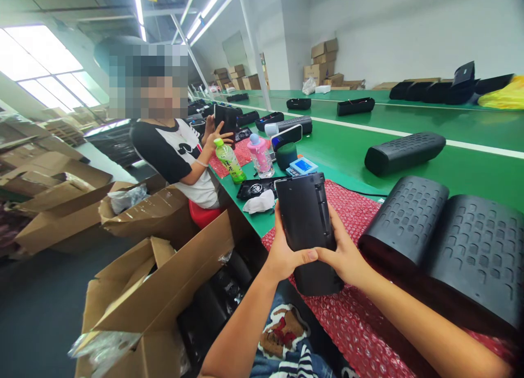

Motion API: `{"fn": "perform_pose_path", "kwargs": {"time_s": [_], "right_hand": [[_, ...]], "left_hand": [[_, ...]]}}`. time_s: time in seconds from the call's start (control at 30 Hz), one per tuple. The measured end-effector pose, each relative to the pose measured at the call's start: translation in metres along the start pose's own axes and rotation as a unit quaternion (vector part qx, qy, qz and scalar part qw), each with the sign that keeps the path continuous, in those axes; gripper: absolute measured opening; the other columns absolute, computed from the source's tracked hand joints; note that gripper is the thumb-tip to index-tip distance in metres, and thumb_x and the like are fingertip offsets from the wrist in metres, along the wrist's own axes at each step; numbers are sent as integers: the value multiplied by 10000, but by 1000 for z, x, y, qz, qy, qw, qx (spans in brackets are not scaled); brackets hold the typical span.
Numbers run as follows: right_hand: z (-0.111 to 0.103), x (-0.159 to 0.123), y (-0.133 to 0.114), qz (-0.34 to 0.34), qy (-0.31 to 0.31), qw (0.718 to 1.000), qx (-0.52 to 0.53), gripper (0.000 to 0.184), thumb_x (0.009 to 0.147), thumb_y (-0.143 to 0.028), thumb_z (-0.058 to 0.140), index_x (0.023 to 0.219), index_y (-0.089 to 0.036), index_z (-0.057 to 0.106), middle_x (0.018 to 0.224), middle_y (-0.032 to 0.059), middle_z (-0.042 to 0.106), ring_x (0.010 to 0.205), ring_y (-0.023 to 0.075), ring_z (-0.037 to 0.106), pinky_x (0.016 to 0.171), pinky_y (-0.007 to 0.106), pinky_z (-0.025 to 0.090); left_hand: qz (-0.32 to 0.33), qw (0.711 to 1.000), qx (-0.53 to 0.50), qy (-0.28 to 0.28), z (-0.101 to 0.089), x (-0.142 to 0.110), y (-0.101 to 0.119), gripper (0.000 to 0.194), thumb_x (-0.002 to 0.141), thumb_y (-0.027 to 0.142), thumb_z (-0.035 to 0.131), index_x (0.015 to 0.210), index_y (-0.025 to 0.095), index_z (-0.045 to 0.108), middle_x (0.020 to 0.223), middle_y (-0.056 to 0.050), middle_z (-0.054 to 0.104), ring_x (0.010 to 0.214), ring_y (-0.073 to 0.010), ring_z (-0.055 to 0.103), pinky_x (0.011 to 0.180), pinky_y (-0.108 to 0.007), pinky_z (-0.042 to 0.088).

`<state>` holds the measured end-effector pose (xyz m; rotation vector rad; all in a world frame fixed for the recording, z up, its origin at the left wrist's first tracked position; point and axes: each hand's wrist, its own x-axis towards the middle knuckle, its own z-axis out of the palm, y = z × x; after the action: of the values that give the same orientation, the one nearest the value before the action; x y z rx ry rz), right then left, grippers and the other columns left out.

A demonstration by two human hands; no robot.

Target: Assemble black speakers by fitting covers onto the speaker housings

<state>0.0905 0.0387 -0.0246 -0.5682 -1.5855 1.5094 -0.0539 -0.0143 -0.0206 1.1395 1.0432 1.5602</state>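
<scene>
- Both hands close around one black casing, the left hand along its left side and the right hand along its right, thumbs meeting across its near face; the fingers are parted only by the casing's width.
- Held tilted at the table edge, the casing shows against red bubble wrap; whether its lower end touches the wrap is unclear.
- Under and beyond the wrap, a glossy green table stretches away from the grip, crossed by a white stripe.
- Right of the grip lie two large black housings with raised oblong patterns, side by side; a smaller black unit sits past them.
- Just beyond the grip are a blue-screened device, a pink bottle and a green-capped bottle; nearer on the left lies a crumpled white cloth.
- Farther left, a co-worker on a red stool holds a dark casing.
- Below left of the grip stands an open cardboard box.
- Well behind everything rise a pale wall, stacked cartons, strip lights and, far left, bright windows.
</scene>
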Motion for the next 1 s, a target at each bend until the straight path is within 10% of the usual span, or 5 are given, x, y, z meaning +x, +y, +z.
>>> {"fn": "perform_pose_path", "kwargs": {"time_s": [1.0], "right_hand": [[-1, 0, -5, -10, -2, 1000, -17, 955, 771, -284, 696, 1565, -250, 166, 1578, 88, 265, 1440, 271, 302, 1205, 501, 254]], "left_hand": [[0, 1000, 22, 1, 0, -2, 1, 1415, 604, 461, 884, 1529, 326, -178, 1602, -159, 249, 1443, -347, 350, 1168, -533, 334]]}}
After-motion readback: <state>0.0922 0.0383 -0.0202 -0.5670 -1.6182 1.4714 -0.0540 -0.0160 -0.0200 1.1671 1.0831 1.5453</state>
